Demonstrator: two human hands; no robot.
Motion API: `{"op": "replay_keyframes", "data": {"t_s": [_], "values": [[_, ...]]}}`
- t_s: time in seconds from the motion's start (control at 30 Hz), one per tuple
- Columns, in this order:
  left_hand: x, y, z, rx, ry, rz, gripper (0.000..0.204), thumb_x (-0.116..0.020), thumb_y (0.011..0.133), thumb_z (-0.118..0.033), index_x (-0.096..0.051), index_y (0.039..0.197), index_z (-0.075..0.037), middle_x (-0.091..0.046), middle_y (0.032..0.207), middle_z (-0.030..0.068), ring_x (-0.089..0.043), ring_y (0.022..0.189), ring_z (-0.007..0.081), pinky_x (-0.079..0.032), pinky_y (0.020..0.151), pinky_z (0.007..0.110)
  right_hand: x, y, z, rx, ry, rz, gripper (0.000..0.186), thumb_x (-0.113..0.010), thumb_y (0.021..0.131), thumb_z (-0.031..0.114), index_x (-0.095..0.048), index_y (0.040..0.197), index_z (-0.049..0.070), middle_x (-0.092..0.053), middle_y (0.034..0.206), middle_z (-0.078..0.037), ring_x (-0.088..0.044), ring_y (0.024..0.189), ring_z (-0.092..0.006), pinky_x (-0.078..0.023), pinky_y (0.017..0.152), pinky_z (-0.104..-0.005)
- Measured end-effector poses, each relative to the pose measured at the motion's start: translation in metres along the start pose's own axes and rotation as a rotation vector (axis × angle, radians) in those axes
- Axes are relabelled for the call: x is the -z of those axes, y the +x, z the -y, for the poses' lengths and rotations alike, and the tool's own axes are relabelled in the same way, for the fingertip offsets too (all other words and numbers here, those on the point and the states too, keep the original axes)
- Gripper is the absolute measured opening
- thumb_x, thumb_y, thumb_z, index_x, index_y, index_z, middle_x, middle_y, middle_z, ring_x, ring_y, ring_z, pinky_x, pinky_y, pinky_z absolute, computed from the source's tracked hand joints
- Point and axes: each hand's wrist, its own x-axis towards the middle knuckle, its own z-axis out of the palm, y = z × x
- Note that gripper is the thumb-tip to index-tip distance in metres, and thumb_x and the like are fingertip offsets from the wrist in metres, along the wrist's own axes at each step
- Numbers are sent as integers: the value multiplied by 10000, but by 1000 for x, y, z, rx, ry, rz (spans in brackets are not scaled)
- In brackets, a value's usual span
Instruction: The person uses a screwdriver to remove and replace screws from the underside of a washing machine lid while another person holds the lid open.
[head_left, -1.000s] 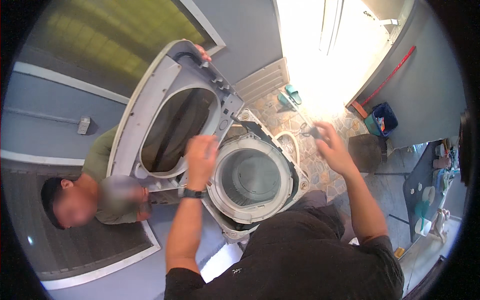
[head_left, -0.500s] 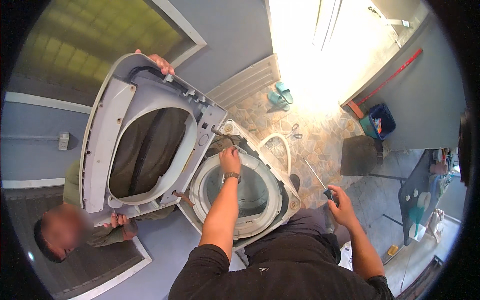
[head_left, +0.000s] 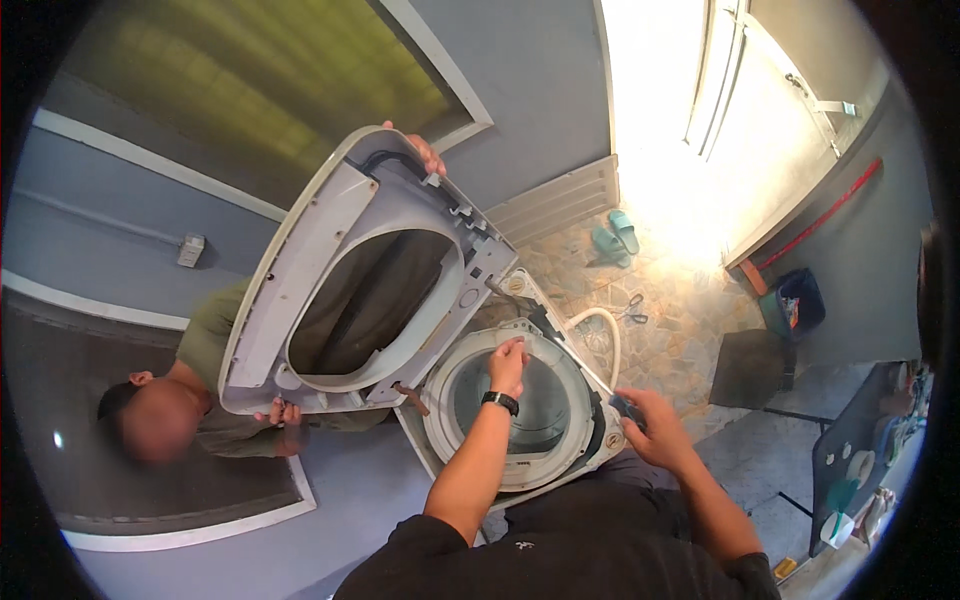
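Note:
My left hand, with curled fingers, is over the inner rim of an open top-loading washing machine; what its fingertips hold, if anything, is too small to tell. My right hand grips a screwdriver at the machine's right edge, its shaft pointing up along that edge. The detached top panel with its oval opening tilts up at the left, held by a co-worker's upper hand and lower hand; the co-worker crouches behind it.
A white hose curves beside the machine. Scissors and blue slippers lie on the tiled floor. A red-handled broom and bin stand at the right wall, near a dark shelf with small items. A bright door is at the back.
My left hand came down and across onto the tub's rim. My right hand lowered with the screwdriver, then moved left to the machine's edge. The tilted panel shifts slightly with the view.

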Motion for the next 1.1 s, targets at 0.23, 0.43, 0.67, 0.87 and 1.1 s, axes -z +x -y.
{"op": "replay_keyframes", "data": {"t_s": [0.23,0.43,0.67,0.87,1.1], "values": [[-9,-93,-135,-219,-686,528,192,-674,1043,-158,-684,1208,-61,-714,1146,67,-682,1036,177,-592,926,288,1,44,68,337,159,-57,482,-654,941,78,-582,1417,87,-607,1049,-158,-627,960,-338,-507,858,-405],[1,-123,-219,-319,-783,658,199,-666,1045,-188,-669,1193,-55,-701,1155,62,-683,1052,185,-599,919,305,20,70,102,420,166,-22,471,-645,943,71,-594,1411,82,-605,1037,-151,-630,946,-330,-513,841,-415],[3,-136,-247,-418,-710,616,230,-688,1026,-186,-664,1206,-45,-701,1155,71,-678,1070,178,-589,954,292,33,87,122,469,146,-15,480,-642,944,69,-593,1421,99,-617,1045,-146,-642,946,-319,-521,837,-414],[3,-137,-267,-486,-621,544,231,-694,1021,-176,-676,1208,-40,-704,1156,84,-690,1047,192,-607,919,274,43,101,124,515,127,0,491,-640,941,28,-594,1427,81,-654,1150,-145,-664,998,-260,-540,878,-370],[8,-135,-297,-497,-518,575,198,-672,1038,-131,-675,1196,-12,-708,1141,82,-693,1031,184,-612,911,274,50,127,133,453,309,77,449,-610,988,71,-580,1436,72,-645,1184,-123,-679,870,-175,-575,763,-333]]}}
